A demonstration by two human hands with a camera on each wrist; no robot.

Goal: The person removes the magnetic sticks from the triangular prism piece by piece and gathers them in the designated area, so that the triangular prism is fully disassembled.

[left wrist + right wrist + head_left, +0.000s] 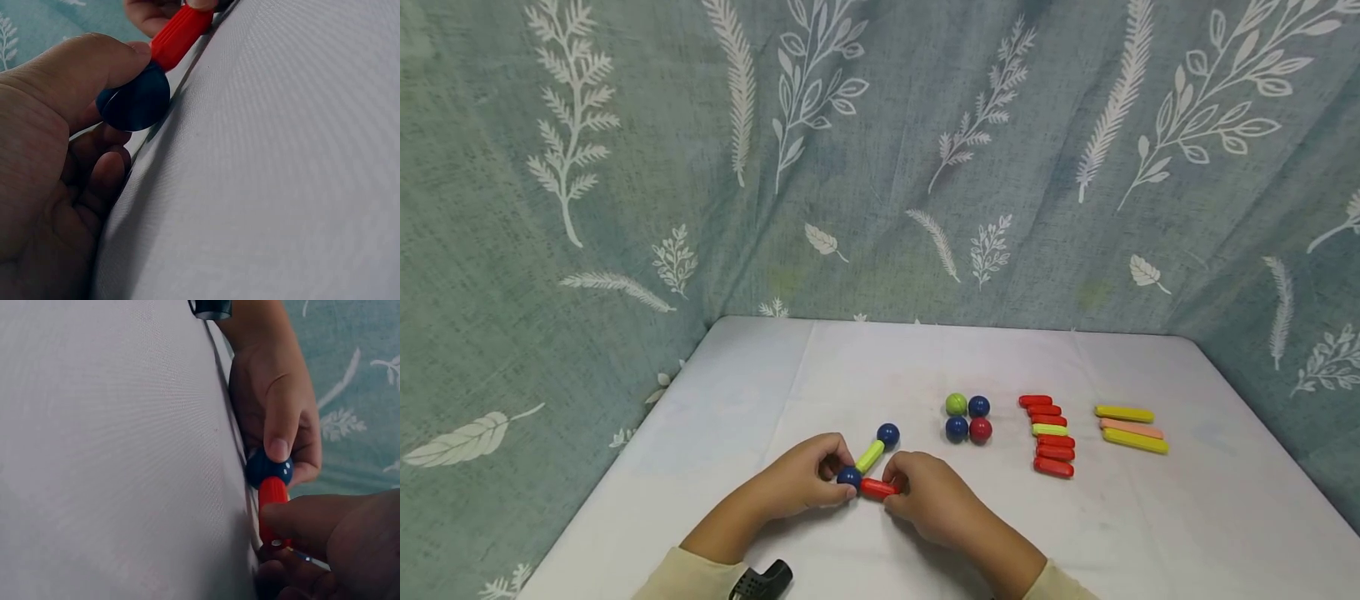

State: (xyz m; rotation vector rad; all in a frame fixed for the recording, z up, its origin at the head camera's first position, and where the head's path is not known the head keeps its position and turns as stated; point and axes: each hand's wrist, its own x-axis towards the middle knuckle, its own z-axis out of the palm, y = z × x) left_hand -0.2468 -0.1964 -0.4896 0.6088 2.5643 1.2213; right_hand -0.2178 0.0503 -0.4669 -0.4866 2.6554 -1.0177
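Observation:
My left hand point(805, 475) pinches a dark blue ball point(849, 477) between thumb and fingers, low over the white table. A short red rod point(877, 489) meets that ball on its right side, and my right hand point(929, 498) pinches the rod near its other end. From the same ball a yellow-green rod point(870, 457) runs up and right to a second blue ball point(888, 435). In the left wrist view the red rod point(181, 37) touches the blue ball point(134, 100) beside my thumb. The right wrist view shows the rod's free end point(277, 543).
Right of the hands sit a green ball point(956, 405), a red ball point(981, 430) and two blue balls point(957, 429). Beyond them lies a column of short red rods point(1054, 467) with one yellow-green rod point(1049, 430). Longer yellow rods point(1135, 441) and a peach rod point(1132, 428) lie farther right.

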